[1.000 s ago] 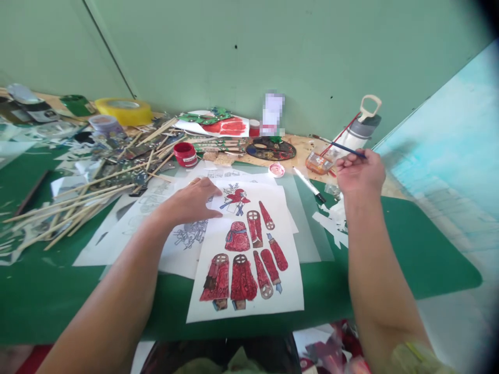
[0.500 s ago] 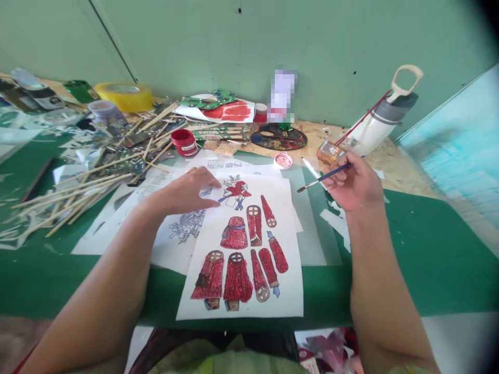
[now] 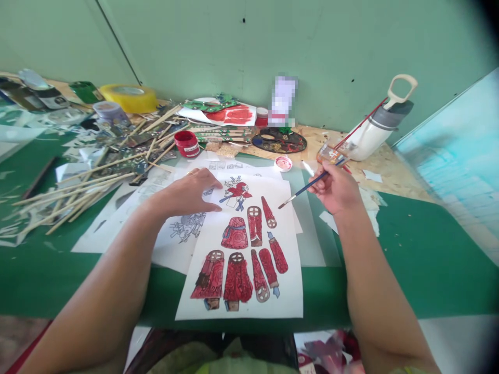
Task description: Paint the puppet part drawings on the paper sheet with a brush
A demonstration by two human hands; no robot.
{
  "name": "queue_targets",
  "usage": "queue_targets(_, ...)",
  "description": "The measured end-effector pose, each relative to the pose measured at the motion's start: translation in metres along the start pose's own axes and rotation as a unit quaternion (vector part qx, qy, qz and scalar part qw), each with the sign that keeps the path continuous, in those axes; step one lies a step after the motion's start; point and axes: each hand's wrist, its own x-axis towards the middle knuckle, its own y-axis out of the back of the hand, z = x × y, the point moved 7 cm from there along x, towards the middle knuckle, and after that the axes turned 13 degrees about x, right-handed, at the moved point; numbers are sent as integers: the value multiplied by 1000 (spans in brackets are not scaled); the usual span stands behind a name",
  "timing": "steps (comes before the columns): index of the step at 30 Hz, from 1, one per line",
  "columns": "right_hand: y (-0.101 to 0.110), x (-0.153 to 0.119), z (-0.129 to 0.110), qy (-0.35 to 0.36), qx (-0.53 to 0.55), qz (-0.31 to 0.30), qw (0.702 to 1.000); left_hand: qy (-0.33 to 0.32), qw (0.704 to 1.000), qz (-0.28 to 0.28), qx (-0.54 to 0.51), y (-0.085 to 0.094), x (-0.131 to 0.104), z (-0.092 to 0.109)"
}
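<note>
A white sheet of paper (image 3: 286, 291) lies in front of me, printed with puppet-like figure parts painted mostly red, with some blue and brown. My left hand (image 3: 195, 192) rests at the sheet's upper left edge, thumb and fingers apart, holding nothing. In my right hand (image 3: 333, 189) is a paintbrush (image 3: 306, 189) with a dark blue handle, gripped between thumb and fingers. Its bristles point down and left, close to the sheet's upper right part; whether they touch the paper I cannot tell. Other line-drawn sheets (image 3: 171, 244) lie beneath.
Behind the sheet stand an open red paint jar (image 3: 187, 144), a paint-stained lid (image 3: 283, 163) and a dark oval palette (image 3: 280, 141). Wooden sticks (image 3: 89, 195) are heaped at left near yellow tape (image 3: 128, 97). A white bottle (image 3: 374, 130) stands at back right, beside a small container (image 3: 330, 155).
My right hand has moved left and slightly down, carrying the paintbrush from right of the sheet to over its upper right part. My left hand stays in place.
</note>
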Motion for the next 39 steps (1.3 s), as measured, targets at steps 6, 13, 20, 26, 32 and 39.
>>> queue_targets(6,3,3,-1,15,11,-11,1000,2,1000,-4,-1,-3,2,-4)
queue_targets(13,3,6,0,25,25,-19,999,15,1000,-15,2,-2,2,-2)
queue_targets(20,2,4,-1,21,24,-15,999,0,1000,1,7,-1,1,-1)
queue_targets(26,6,5,0,8,23,1,1000,-11,1000,4,5,-2,2,-3)
queue_targets(32,8,6,-2,14,21,8,1000,13,1000,-17,13,-2,0,-1)
queue_targets(39,7,5,-2,11,24,2,1000,39,998,-36,43,-3,-5,6)
